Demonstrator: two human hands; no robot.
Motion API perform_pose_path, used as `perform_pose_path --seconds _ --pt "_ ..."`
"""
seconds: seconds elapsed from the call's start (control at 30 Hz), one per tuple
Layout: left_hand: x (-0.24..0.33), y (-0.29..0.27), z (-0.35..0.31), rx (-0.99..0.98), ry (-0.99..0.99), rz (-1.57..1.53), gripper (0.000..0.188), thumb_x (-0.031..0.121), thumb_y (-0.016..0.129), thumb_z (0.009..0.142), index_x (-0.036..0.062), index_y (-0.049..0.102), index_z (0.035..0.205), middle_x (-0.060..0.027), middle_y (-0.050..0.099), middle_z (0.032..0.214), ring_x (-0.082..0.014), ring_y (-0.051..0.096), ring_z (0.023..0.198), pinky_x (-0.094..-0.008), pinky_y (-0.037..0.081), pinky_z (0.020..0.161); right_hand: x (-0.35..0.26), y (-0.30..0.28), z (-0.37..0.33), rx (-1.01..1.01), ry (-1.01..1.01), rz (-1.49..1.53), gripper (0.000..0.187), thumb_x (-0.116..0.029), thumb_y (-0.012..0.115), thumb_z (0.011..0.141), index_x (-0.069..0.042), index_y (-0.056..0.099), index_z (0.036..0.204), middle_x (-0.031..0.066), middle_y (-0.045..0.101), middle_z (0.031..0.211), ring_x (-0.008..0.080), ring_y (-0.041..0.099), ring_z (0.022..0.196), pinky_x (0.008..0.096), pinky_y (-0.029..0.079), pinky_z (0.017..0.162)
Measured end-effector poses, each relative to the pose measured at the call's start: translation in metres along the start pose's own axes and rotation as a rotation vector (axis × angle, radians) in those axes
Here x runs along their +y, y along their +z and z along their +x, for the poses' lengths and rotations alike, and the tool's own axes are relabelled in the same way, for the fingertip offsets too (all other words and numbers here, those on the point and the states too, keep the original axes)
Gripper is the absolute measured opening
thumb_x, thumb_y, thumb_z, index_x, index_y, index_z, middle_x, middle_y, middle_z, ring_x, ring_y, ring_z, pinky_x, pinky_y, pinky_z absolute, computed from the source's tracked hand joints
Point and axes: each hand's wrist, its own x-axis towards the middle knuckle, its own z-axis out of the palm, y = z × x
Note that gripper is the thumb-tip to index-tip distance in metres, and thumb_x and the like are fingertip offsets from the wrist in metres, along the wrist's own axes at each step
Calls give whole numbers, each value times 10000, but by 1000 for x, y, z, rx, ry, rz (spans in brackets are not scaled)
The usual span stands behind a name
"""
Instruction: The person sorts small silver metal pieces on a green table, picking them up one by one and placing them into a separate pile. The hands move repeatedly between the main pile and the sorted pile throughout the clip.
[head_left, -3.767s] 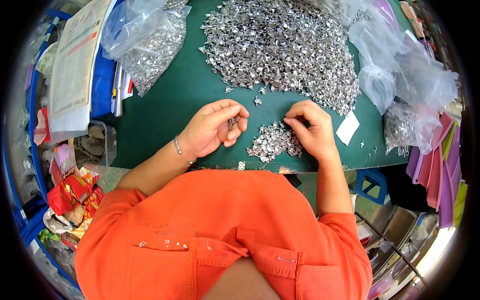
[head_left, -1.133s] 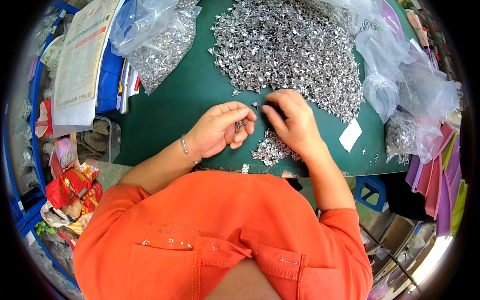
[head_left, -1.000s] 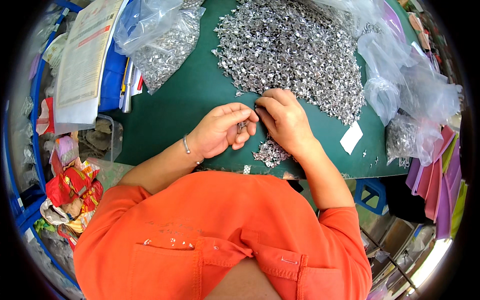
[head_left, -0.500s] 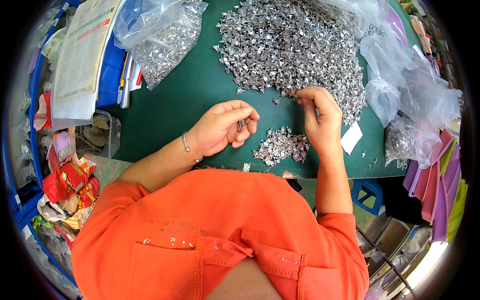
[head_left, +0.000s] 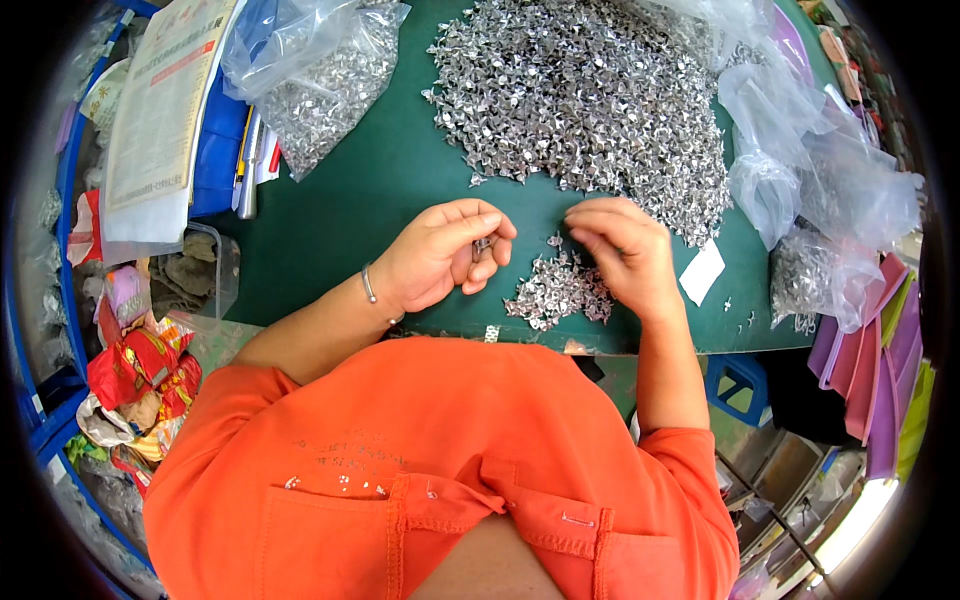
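Observation:
My left hand [head_left: 445, 258] is curled, palm partly up, above the green table [head_left: 330, 225]. A small silvery metal piece [head_left: 482, 245] shows between its thumb and fingers. My right hand [head_left: 628, 258] hovers over the upper right edge of a small pile of metal pieces [head_left: 558, 290]. Its thumb and fingers are drawn together, and whatever they may hold is hidden. Just beyond my hands spreads a large heap of the same small, pronged metal pieces [head_left: 580, 95].
At the far left lies a clear bag of metal pieces [head_left: 330, 95] beside a blue bin [head_left: 220, 150] with papers and pens. More plastic bags [head_left: 800, 270] sit on the right. A white paper slip [head_left: 702, 272] lies beside my right forearm. Below the table edge stands a blue stool [head_left: 738, 390].
My right hand has moved left and slightly nearer, from the large heap's edge to above the small pile. The loose piece beside the heap no longer shows there. My left hand has stayed put.

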Motion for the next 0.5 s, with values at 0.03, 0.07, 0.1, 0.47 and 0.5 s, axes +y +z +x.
perform_pose_path --seconds 0.03,0.07,0.1,0.47,0.5 --pt "0 0 0 -4 0 -3 252 212 459 1059 8 607 1064 -96 626 878 -108 505 611 -247 413 497 0 -3 -2 53 40 8 125 39 709 805 -22 704 915 109 697 921 271 676 869 347 545 771" --pt "0 0 0 -7 1 -5 252 211 459 1059 8 608 1063 -97 626 878 -108 506 611 -247 413 497 -2 -6 -2 91 96 -35 127 22 712 820 -11 707 942 118 702 932 270 685 893 343 547 792" --pt "0 0 0 -11 2 -8 252 211 460 1059 8 608 1063 -97 626 878 -108 507 612 -247 414 497 -3 -5 -3 71 88 -30 125 15 717 817 -10 705 939 119 701 935 276 684 892 347 547 792" --pt "0 1 1 13 10 -17 236 206 471 1050 10 589 991 -115 628 874 -123 516 602 -255 414 491 -15 -19 13 -379 71 286 107 18 739 768 3 702 867 103 692 884 245 683 826 339 543 729" --pt "1 2 0 11 7 -17 230 200 472 1047 12 581 970 -120 627 870 -128 517 600 -258 413 489 -19 -12 20 -315 -3 208 154 26 738 744 -4 701 890 108 693 920 261 683 861 346 544 747"
